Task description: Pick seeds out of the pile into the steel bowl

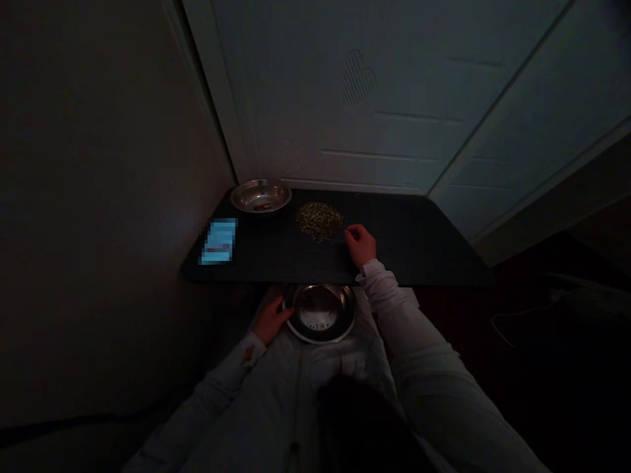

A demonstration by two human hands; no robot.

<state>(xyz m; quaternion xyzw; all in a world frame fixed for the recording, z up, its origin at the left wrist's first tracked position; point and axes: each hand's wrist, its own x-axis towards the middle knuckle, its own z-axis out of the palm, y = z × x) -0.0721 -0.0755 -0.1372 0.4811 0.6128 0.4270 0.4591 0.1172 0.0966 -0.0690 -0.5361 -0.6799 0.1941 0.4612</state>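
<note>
On my lap, under the table's front edge, a shiny metal bowl point(320, 309) holds several small dark bits near its lower side. My left hand point(271, 318) grips this bowl by its left rim, thumb over the edge. Above the dark table my right hand point(360, 245) is closed, thumb and fingertips drawn together. Whatever it pinches, if anything, is hidden. Just left of it lies a loose pile of small pale-and-dark grains or seeds point(319, 220), too dim to name surely.
A second metal bowl point(261, 196) with a label inside stands at the table's back left. In front of it a lit, blurred phone point(219, 241) lies on the dark table point(419, 243). White panels with heart patterns point(358, 79) rise behind, and a wall point(108, 197) stands left.
</note>
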